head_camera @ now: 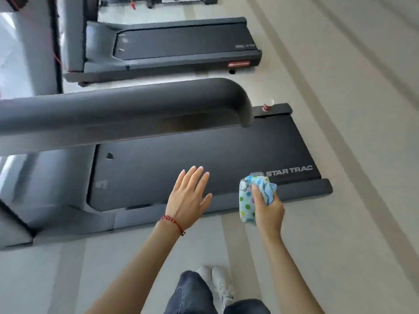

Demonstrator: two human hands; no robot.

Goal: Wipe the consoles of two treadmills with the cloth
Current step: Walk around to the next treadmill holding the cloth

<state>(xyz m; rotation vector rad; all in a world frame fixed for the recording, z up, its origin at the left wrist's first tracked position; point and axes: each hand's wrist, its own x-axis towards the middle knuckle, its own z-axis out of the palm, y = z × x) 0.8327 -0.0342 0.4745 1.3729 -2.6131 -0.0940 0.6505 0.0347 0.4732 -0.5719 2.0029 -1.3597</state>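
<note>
Right grip (pixel 268 206) clamped on bunched cloth (pixel 254 196), kept compact for wiping; left grip (pixel 187 198) spread, holding nothing, free for balance; nearest treadmill (pixel 204 159) directly ahead, console out of view.

— What's each hand doing?
— The right hand (pixel 268 206) grips a bunched dotted blue cloth (pixel 254 197). The left hand (pixel 188 198), a red bracelet (pixel 172 223) at its wrist, is spread flat and empty.
— And below them?
— The near treadmill (pixel 204 164), marked STAR TRAC, with its handrail (pixel 127 112) and a paper cup (pixel 268 104) on its rear edge. A second treadmill (pixel 176 41) stands beyond it.
</note>
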